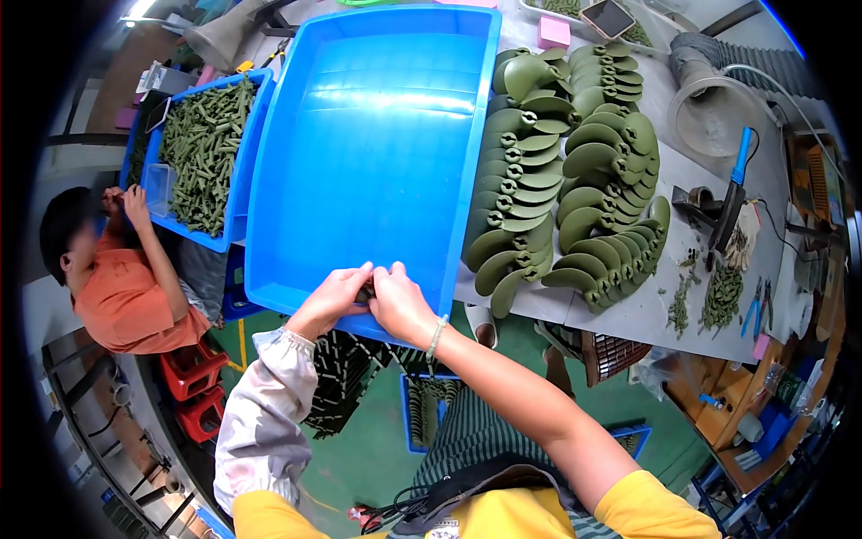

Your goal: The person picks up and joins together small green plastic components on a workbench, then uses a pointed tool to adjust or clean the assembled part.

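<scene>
My left hand and my right hand meet over the near edge of a large blue plastic tray. Both have their fingers closed, thumbs and fingertips pinched close together. Between them a small dark piece shows in part, mostly hidden by the fingers, and I cannot make out its kind. The tray's smooth blue bottom shows beyond my hands. To its right, rows of olive-green propeller-like blades with notched hubs lie overlapping on the grey table.
At left, a blue bin holds many short green pieces; a co-worker in orange sits beside it. On the table's right lie a blue-handled tool, pliers, green scraps and a funnel-shaped hood. Red stools stand below.
</scene>
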`<control>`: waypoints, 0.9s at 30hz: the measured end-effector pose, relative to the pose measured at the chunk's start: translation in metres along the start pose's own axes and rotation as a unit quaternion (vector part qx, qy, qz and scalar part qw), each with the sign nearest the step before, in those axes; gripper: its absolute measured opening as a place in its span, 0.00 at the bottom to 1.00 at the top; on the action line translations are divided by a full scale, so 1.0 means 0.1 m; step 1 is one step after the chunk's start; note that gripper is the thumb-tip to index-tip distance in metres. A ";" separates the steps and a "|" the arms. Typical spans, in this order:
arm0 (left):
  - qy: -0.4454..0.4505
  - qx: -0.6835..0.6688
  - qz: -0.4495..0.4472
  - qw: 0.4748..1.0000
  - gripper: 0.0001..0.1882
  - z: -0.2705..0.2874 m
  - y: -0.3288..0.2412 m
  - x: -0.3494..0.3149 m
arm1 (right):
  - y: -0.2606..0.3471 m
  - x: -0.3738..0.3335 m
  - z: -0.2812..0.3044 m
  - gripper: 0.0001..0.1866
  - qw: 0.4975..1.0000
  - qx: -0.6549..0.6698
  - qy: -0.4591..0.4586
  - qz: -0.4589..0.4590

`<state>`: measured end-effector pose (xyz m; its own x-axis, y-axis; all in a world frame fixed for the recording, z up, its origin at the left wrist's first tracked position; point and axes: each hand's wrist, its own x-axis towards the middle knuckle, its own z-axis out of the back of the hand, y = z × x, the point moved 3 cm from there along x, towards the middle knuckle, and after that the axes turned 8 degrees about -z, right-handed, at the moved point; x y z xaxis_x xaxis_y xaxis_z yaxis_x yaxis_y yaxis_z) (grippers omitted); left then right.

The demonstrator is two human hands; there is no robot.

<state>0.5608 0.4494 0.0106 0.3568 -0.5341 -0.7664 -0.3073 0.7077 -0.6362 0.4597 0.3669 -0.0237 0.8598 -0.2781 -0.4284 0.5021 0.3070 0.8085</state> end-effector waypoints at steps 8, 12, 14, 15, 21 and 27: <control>-0.018 -0.535 -0.051 0.843 0.24 0.16 0.14 -0.23 | 1.06 -0.56 0.10 0.30 0.953 -0.166 -0.223 0.120; -0.004 -0.577 -0.110 0.809 0.19 0.01 0.02 -0.51 | 1.25 -0.73 0.34 0.28 0.945 -0.167 -0.224 0.169; 0.006 -0.552 -0.170 0.816 0.18 -0.02 0.03 -0.65 | 1.25 -0.65 0.55 0.21 0.963 -0.041 -0.198 0.176; -0.081 -0.577 -0.121 0.804 0.16 -0.03 0.04 -0.62 | 1.12 -0.53 0.63 0.13 0.967 -0.007 -0.216 0.136; 0.035 -0.728 -0.138 0.671 0.16 0.15 0.07 -0.87 | 0.22 0.05 0.00 0.05 0.922 -0.311 -0.230 -0.009; -0.044 -0.715 -0.103 0.690 0.13 -0.16 -0.01 -1.00 | 0.17 -0.06 0.31 0.06 0.969 -0.103 -0.218 0.052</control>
<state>0.5114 0.4941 0.0864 0.5565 -0.4803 -0.6780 -0.7756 -0.5930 -0.2165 0.4599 0.3451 0.0049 0.8076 -0.5810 -0.1009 0.4620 0.5171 0.7205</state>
